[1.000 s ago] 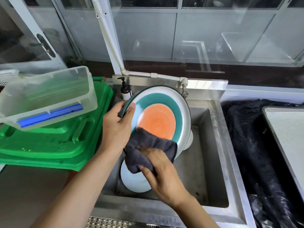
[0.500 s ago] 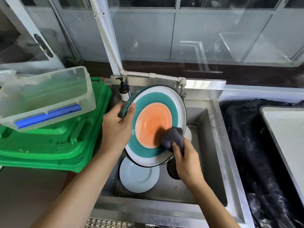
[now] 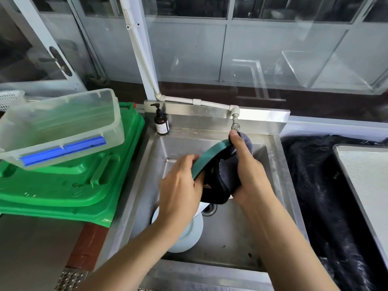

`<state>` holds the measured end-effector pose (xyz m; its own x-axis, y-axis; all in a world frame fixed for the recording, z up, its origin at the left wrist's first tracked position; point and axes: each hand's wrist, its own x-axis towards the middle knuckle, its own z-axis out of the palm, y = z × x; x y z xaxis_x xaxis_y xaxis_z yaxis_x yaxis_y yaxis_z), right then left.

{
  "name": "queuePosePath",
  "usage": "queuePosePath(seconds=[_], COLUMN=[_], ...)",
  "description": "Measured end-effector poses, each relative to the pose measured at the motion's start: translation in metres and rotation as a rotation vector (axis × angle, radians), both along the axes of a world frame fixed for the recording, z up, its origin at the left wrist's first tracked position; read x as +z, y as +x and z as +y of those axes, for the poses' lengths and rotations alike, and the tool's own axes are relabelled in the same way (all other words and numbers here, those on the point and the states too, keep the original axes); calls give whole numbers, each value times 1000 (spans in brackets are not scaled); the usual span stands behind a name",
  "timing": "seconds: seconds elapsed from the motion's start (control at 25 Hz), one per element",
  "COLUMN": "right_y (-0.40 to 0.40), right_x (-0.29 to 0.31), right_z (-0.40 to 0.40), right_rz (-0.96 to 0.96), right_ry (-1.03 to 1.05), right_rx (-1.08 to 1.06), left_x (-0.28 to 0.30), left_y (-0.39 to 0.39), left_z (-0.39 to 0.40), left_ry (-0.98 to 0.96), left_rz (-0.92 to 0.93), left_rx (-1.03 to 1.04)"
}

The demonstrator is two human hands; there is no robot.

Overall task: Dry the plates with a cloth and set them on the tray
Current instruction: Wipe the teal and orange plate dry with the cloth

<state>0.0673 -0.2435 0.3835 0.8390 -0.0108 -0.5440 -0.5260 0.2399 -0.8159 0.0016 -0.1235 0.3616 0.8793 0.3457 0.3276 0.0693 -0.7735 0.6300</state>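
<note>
Over the steel sink (image 3: 241,232) I hold a round plate (image 3: 206,159) nearly edge-on, so only its teal rim and dark underside show. My left hand (image 3: 180,190) grips the plate's near edge. My right hand (image 3: 246,169) holds a dark grey cloth (image 3: 222,181) wrapped over the plate's far edge and back, thumb on the rim. A pale blue-white plate (image 3: 186,236) lies in the sink bottom below my left wrist, partly hidden.
A green tray (image 3: 63,185) lies left of the sink with a clear plastic box (image 3: 63,122) on top. A brown pump bottle (image 3: 161,122) stands at the sink's back left; a tap (image 3: 235,122) at back. Black fabric (image 3: 327,196) and a metal tray (image 3: 369,181) lie right.
The plate has turned from facing me to nearly edge-on, with its back toward my right hand. My right hand and the cloth moved from the plate's front lower edge up round its far edge.
</note>
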Motion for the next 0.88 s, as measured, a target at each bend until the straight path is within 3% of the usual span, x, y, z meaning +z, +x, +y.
queuePosePath(seconds=[0.24,0.4,0.88], right_y=[3,-1,-28], right_x=[-13,-27,-42], right_z=[3,-4,-36], right_rz=[86,121,-124], right_ry=[48,49,264], right_rx=[-179,-182,-45], left_x=[-12,-25,-31], left_y=[-11,-16,-14], left_z=[-9,-7,19], left_ry=[426,538,392], left_rz=[-72,-100,-157], left_rx=[-170,-190,-470])
